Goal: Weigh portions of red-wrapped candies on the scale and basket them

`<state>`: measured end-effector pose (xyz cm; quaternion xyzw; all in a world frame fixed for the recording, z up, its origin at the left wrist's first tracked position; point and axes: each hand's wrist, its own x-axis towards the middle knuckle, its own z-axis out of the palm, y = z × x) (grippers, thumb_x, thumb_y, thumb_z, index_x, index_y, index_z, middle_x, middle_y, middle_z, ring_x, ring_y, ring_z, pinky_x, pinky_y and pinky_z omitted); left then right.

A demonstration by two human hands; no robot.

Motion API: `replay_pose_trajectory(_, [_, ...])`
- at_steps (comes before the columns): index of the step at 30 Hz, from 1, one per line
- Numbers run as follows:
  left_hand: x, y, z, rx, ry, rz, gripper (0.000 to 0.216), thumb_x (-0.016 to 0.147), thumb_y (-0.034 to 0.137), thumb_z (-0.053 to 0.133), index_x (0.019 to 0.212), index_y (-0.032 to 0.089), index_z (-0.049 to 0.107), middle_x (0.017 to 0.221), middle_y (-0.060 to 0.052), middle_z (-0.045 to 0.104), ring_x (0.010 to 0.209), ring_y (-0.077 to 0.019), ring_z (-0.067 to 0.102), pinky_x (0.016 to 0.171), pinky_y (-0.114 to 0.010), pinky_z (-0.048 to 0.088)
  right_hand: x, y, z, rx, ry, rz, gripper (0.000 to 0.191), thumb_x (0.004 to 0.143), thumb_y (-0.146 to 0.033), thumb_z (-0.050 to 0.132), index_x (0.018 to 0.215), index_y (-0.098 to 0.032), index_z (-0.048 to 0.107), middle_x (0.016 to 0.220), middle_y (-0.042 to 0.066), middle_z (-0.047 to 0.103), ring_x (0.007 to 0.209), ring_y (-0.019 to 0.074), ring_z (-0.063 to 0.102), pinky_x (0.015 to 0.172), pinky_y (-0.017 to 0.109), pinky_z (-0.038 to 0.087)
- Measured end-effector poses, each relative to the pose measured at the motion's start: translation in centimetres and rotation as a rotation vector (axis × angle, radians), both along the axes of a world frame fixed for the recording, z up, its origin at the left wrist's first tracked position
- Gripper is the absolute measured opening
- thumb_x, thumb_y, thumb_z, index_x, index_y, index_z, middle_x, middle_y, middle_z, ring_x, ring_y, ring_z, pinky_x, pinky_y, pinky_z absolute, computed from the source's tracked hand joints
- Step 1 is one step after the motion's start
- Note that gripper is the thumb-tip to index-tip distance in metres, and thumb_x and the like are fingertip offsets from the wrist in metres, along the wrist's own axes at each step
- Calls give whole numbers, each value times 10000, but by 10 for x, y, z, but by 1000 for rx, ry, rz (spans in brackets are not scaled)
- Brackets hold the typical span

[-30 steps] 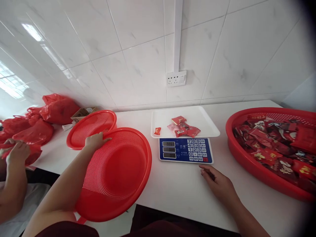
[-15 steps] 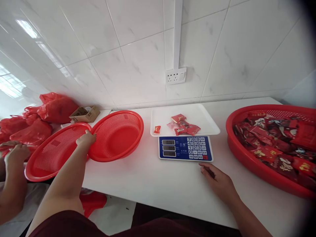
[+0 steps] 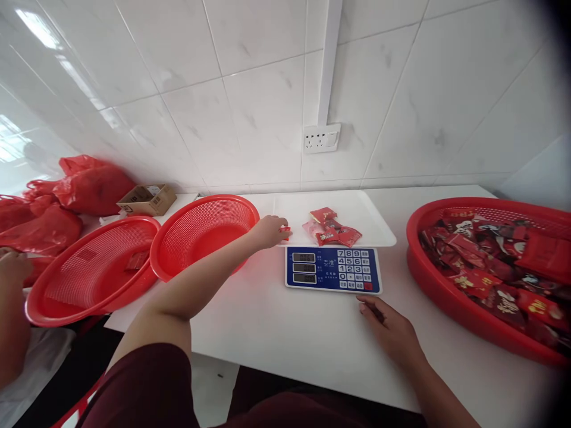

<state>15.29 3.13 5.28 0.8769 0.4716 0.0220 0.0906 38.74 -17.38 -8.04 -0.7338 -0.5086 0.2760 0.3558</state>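
We have our left hand (image 3: 267, 232) at the left front edge of the white tray (image 3: 375, 217), its fingertips drawn narrow at a small red packet (image 3: 286, 230); the packet lies partly behind them, so we cannot tell whether they have gripped it. To its right on the same tray we see a small pile of red and pink packets (image 3: 330, 229). The tray sits behind the blue keypad panel (image 3: 334, 270) of a scale, whose display digits are too blurred to read.

We rest our right hand (image 3: 395, 327) on the tabletop (image 3: 276, 333) just in front of the panel, fingers loosely curled, nothing visible in it. Beyond it, on our right, stands a large basket (image 3: 446, 300) filled with packets.

On our left, the middle basket (image 3: 196, 220) is partly hidden by our forearm. Just beside it, the far-left basket (image 3: 80, 255) holds a dark red packet (image 3: 137, 260). Behind them we see a cardboard box (image 3: 151, 202) and red plastic bags (image 3: 93, 184). At the left edge, a co-worker's arm (image 3: 12, 339) shows.
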Motion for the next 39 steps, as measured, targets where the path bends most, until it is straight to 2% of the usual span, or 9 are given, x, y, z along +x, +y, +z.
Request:
replay_pose_trajectory(5, [19,6,2,5,54,6,319,780,249,521,1091,194,564,956,-64,631,838,-201,595,649,-261,451,-2,-2,5,7,18,-8,349,728,-456,477,927,-233,656,815,15,715,735,202,655,667,293,515])
replay_pose_trajectory(8, [1,0,19,63,59,64,364,798,184,467,1159,209,509,1056,-69,598,837,-191,593,638,-260,449,-2,-2,5,5,28,3,336,736,-451,480,930,-238,652,840,19,716,758,206,657,684,299,517])
replay_pose_trajectory(11, [-29,-5,38,147,83,173,332,818,179,433,1137,174,522,1078,-112,575,933,-248,568,714,-324,453,-2,-2,4,18,56,5,334,737,-451,483,930,-235,650,860,21,715,783,207,658,708,302,517])
replay_pose_trajectory(15, [-47,-10,42,178,46,170,319,836,350,475,1099,192,564,1106,-100,580,1090,-289,487,856,-393,423,-3,0,4,32,66,11,315,735,-447,491,911,-240,651,847,19,716,782,213,659,708,310,517])
replay_pose_trajectory(21, [23,-24,11,22,-177,-215,388,844,446,458,1145,217,546,1180,-80,552,1118,-243,473,910,-365,410,-4,0,6,42,40,7,303,738,-433,490,904,-241,655,810,11,718,739,207,661,662,300,519])
replay_pose_trajectory(25, [65,-19,1,-11,-189,-266,327,780,431,542,1024,220,593,1134,-80,560,1070,-269,495,851,-373,433,-4,-2,7,49,50,-3,306,745,-423,486,913,-230,653,840,17,718,770,204,661,680,292,519])
replay_pose_trajectory(29, [77,-6,-1,0,-202,-242,109,728,263,575,813,199,597,937,-60,607,898,-219,561,731,-319,455,-3,-3,6,53,52,17,304,764,-416,478,929,-227,648,852,19,713,784,200,655,696,288,513])
replay_pose_trajectory(34, [65,-2,9,103,-251,-89,70,709,150,527,767,187,543,823,-38,601,730,-160,550,624,-267,428,-2,-4,5,39,71,49,315,783,-415,458,954,-221,638,833,24,703,756,195,647,691,293,511])
replay_pose_trajectory(39, [10,-8,45,226,-264,79,48,763,170,471,767,186,516,809,-49,595,705,-166,529,592,-266,399,-1,-3,7,39,86,53,313,764,-422,469,933,-227,646,853,27,706,768,203,649,706,309,514])
